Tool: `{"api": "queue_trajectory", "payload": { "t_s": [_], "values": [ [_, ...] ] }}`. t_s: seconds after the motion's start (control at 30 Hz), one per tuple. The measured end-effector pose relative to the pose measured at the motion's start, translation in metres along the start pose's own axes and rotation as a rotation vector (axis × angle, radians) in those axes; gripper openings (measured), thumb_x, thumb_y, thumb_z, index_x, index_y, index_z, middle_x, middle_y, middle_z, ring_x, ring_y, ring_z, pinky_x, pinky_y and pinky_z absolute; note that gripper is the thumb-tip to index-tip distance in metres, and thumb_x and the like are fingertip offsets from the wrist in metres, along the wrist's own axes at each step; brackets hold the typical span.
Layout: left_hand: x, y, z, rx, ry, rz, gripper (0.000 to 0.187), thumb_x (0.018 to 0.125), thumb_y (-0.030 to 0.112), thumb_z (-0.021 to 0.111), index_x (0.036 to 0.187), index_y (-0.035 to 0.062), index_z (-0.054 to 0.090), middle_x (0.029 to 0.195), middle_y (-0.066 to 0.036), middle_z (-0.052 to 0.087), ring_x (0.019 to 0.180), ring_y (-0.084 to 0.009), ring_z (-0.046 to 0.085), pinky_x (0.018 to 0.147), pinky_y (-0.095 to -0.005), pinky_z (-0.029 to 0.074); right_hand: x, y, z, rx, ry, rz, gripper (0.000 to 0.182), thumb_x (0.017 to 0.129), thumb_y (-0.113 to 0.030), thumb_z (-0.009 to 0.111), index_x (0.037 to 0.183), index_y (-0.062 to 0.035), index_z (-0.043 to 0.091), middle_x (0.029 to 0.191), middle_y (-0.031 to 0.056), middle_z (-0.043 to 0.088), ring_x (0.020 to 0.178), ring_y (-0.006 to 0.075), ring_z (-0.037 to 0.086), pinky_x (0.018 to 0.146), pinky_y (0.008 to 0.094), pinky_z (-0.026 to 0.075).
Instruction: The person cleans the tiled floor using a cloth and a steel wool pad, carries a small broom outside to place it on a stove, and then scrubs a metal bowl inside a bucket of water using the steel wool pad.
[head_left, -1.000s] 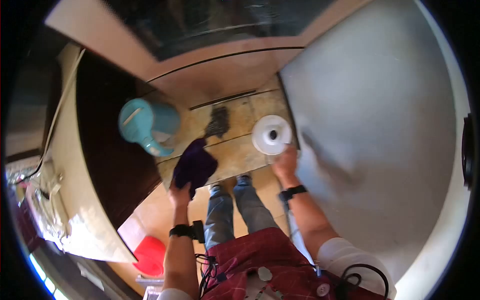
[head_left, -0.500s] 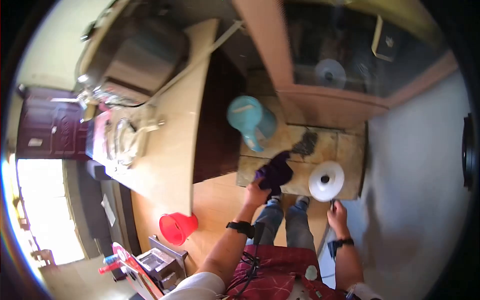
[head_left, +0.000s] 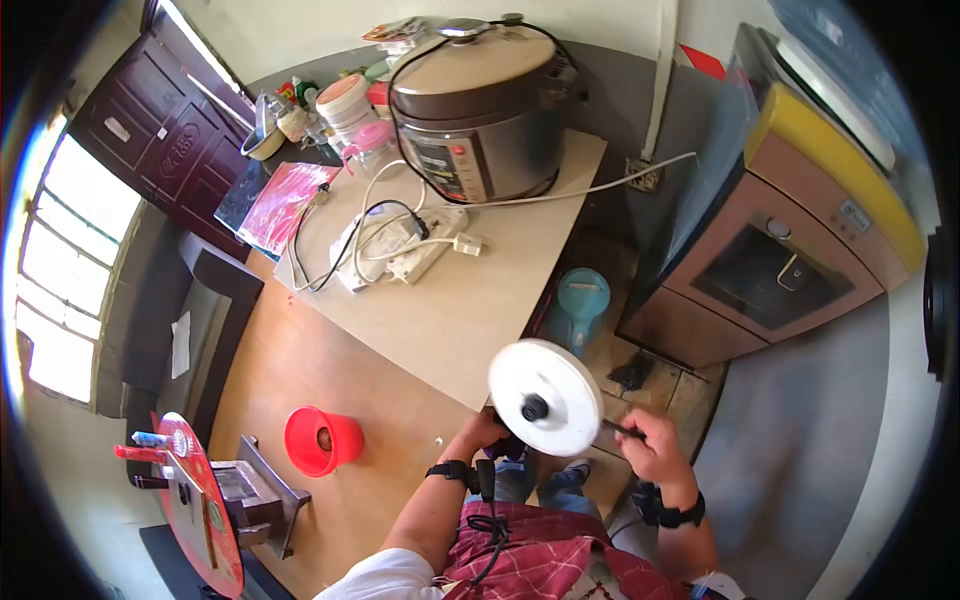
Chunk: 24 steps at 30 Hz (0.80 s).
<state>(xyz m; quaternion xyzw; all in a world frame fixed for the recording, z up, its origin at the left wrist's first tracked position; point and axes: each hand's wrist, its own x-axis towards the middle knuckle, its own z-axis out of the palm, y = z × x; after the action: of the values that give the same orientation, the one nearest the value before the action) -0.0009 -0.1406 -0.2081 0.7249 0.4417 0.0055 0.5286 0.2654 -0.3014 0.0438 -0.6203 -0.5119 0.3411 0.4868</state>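
Note:
My right hand [head_left: 655, 450] is closed round a short black cord or stem joined to a white round kettle base [head_left: 570, 405] with a black knob-like centre. The base is tilted, its broad face toward me, near the table's front corner. My left hand [head_left: 482, 432] is just left of the disc and partly hidden by it. A dark purple cloth [head_left: 503, 447] shows at its fingers. On the floor tiles beyond stands a teal kettle [head_left: 584, 296] with a handle, beside the table.
A pale table [head_left: 430, 330] bears a large pressure cooker [head_left: 480, 110], a white power strip [head_left: 430, 255] with cables, and several jars. At right stands a pinkish-brown water dispenser [head_left: 790, 260]. A red bucket [head_left: 322, 442] and a round red board [head_left: 200, 510] are at lower left.
The view has swung up and left. My right hand has lifted the white base up and left, closer to my left hand. The left hand with the cloth is now partly behind it.

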Motion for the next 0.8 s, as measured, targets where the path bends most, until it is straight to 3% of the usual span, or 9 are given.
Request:
{"api": "queue_trajectory", "payload": {
  "t_s": [0.07, 0.17, 0.2, 0.37, 0.43, 0.57, 0.67, 0.73, 0.8],
  "values": [
    [-0.012, 0.000, -0.010, -0.057, 0.006, 0.223, 0.050, 0.058, 0.006, 0.066, 0.107, 0.0047, 0.062, 0.105, -0.015, 0.065, 0.099, -0.0270, 0.060, 0.086, -0.0355, 0.048, 0.040, -0.028, 0.019, -0.004, -0.018, -0.154, 0.003, 0.070, 0.000, 0.055, 0.073, -0.0004, 0.054, 0.065, 0.0116, 0.052, 0.056, 0.0231, 0.051, 0.052, 0.0306, 0.039],
    [-0.031, -0.001, -0.024, -0.110, 0.119, -0.018, 0.059, 0.053, 0.011, 0.072, 0.110, 0.0022, 0.061, 0.103, -0.016, 0.065, 0.100, -0.0266, 0.060, 0.088, -0.0345, 0.047, 0.102, -0.048, 0.053, -0.035, -0.017, -0.265, 0.005, 0.071, -0.002, 0.056, 0.076, -0.0003, 0.056, 0.069, 0.0139, 0.054, 0.062, 0.0286, 0.055, 0.055, 0.0350, 0.042],
    [-0.027, -0.018, -0.025, -0.109, 0.013, -0.248, 0.060, 0.053, 0.013, 0.074, 0.111, 0.0010, 0.061, 0.101, -0.015, 0.066, 0.095, -0.0252, 0.063, 0.085, -0.0344, 0.050, 0.122, -0.053, 0.065, -0.135, -0.007, -0.320, 0.007, 0.071, -0.002, 0.055, 0.077, -0.0003, 0.056, 0.070, 0.0145, 0.055, 0.064, 0.0300, 0.056, 0.056, 0.0370, 0.043],
    [-0.026, -0.041, -0.034, -0.261, -0.027, -0.256, 0.055, 0.056, 0.011, 0.073, 0.108, 0.0014, 0.063, 0.094, -0.014, 0.067, 0.085, -0.0239, 0.065, 0.076, -0.0343, 0.053, 0.198, -0.033, 0.113, -0.557, 0.084, -0.381, 0.011, 0.072, -0.004, 0.056, 0.082, -0.0045, 0.061, 0.081, 0.0126, 0.054, 0.076, 0.0297, 0.057, 0.067, 0.0396, 0.047],
    [-0.029, -0.038, -0.037, -0.345, 0.018, -0.207, 0.044, 0.057, 0.002, 0.072, 0.101, -0.0013, 0.065, 0.084, -0.008, 0.067, 0.071, -0.0205, 0.063, 0.063, -0.0342, 0.053, 0.205, -0.012, 0.124, -0.670, 0.147, -0.377, 0.011, 0.072, -0.004, 0.057, 0.082, -0.0061, 0.061, 0.084, 0.0113, 0.054, 0.079, 0.0287, 0.057, 0.070, 0.0391, 0.047],
    [-0.018, -0.066, -0.027, -0.397, 0.043, -0.141, 0.045, 0.055, -0.005, 0.070, 0.099, 0.0002, 0.064, 0.088, -0.007, 0.066, 0.078, -0.0211, 0.062, 0.069, -0.0351, 0.052, 0.194, 0.022, 0.124, -0.716, 0.201, -0.215, 0.008, 0.072, -0.006, 0.058, 0.079, -0.0078, 0.062, 0.087, 0.0096, 0.053, 0.085, 0.0280, 0.055, 0.073, 0.0386, 0.046],
    [-0.012, -0.066, -0.030, -0.386, 0.067, -0.165, 0.046, 0.052, 0.000, 0.070, 0.098, -0.0003, 0.063, 0.089, -0.010, 0.067, 0.082, -0.0200, 0.063, 0.075, -0.0335, 0.052, 0.195, 0.030, 0.126, -0.706, 0.237, -0.328, 0.005, 0.073, -0.008, 0.058, 0.077, -0.0086, 0.062, 0.086, 0.0087, 0.053, 0.086, 0.0282, 0.054, 0.072, 0.0391, 0.046],
    [-0.007, -0.062, -0.030, -0.569, 0.026, -0.044, 0.044, 0.051, -0.001, 0.068, 0.095, -0.0003, 0.061, 0.090, -0.010, 0.065, 0.082, -0.0212, 0.061, 0.075, -0.0349, 0.051, 0.190, 0.033, 0.130, -0.679, 0.302, -0.350, 0.004, 0.072, -0.006, 0.060, 0.075, -0.0085, 0.062, 0.084, 0.0076, 0.053, 0.084, 0.0272, 0.055, 0.071, 0.0384, 0.047],
    [0.013, -0.101, -0.014, -0.477, -0.124, -0.124, 0.046, 0.052, -0.001, 0.067, 0.098, 0.0005, 0.061, 0.087, -0.009, 0.064, 0.079, -0.0229, 0.061, 0.072, -0.0358, 0.051, 0.182, 0.032, 0.126, -0.589, 0.409, -0.360, 0.005, 0.072, -0.004, 0.060, 0.074, -0.0082, 0.062, 0.083, 0.0068, 0.054, 0.082, 0.0263, 0.056, 0.069, 0.0374, 0.047]
  ]
}}
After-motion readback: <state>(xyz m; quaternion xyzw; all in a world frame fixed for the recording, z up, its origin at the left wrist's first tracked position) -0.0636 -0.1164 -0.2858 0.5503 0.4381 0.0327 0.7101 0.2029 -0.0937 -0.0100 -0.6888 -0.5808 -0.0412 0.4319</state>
